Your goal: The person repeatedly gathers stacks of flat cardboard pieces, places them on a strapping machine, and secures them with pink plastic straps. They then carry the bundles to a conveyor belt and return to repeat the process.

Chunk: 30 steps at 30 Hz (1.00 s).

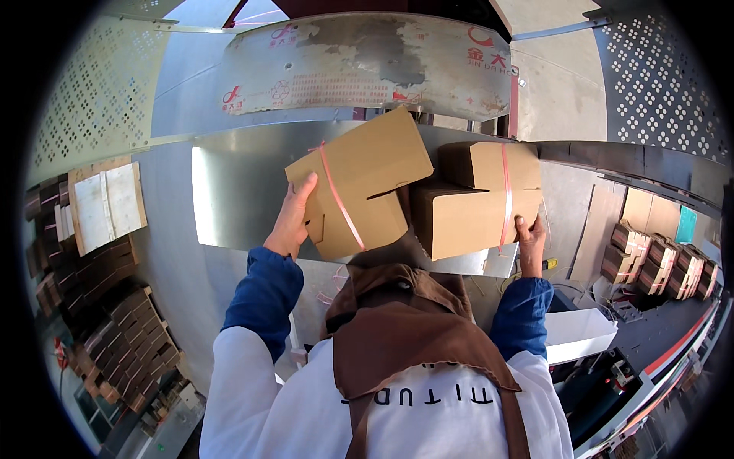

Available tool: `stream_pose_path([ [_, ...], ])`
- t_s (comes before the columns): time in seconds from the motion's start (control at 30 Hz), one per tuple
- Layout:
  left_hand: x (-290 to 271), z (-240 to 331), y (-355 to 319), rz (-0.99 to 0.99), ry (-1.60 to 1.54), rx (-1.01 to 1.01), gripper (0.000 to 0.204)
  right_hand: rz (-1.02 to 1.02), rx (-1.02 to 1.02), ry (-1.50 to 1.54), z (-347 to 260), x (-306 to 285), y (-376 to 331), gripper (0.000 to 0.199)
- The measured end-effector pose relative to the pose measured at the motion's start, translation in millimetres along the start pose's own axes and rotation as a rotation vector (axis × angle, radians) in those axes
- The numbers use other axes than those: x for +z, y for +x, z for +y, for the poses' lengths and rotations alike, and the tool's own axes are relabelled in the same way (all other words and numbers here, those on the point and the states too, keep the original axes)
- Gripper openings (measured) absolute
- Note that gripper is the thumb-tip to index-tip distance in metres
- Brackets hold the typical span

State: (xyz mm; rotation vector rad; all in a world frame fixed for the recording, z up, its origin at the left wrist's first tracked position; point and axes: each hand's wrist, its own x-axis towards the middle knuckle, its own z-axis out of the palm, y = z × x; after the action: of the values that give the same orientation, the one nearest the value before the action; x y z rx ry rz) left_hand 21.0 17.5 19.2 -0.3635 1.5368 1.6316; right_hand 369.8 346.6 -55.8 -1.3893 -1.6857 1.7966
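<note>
Two bundles of flat brown cardboard pieces, each tied round with a pink strap, are at the metal work surface in front of me. The left bundle (367, 180) is tilted, its far right corner raised. My left hand (294, 214) grips its left edge, the thumb on the top face. My right hand (530, 237) holds the near right corner of the right bundle (482, 206), thumb on top and fingers partly hidden beneath. The bundles lie close together, their inner edges nearly meeting. A pink strap (507, 195) crosses the right bundle near its right side.
The shiny metal surface (225, 191) extends left of the bundles. A worn metal panel (344, 69) with red print stands beyond. Stacked cardboard (130, 344) fills the left; more strapped bundles (650, 260) sit at right. A white box (581, 334) is by my right elbow.
</note>
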Motion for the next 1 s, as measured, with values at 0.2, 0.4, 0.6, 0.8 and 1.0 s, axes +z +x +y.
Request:
stream_pose_path([
  [0.2,19,12,0,-0.032,0.117,-0.002,0.070,0.037,0.012,-0.041,-15,11,-5,0.064],
  [0.4,34,17,18,-0.118,0.197,-0.007,0.070,0.189,0.015,-0.289,-29,31,-4,0.064],
  [0.6,3,2,8,-0.157,0.013,0.002,0.061,0.126,-0.103,0.112,-42,26,-18,0.050],
  [0.8,-3,-26,3,-0.098,0.004,-0.059,0.051,0.009,0.037,-0.039,-11,17,-17,0.038],
  [1.0,6,21,56,-0.167,0.077,0.039,0.059,0.015,0.043,0.012,-38,52,33,0.043],
])
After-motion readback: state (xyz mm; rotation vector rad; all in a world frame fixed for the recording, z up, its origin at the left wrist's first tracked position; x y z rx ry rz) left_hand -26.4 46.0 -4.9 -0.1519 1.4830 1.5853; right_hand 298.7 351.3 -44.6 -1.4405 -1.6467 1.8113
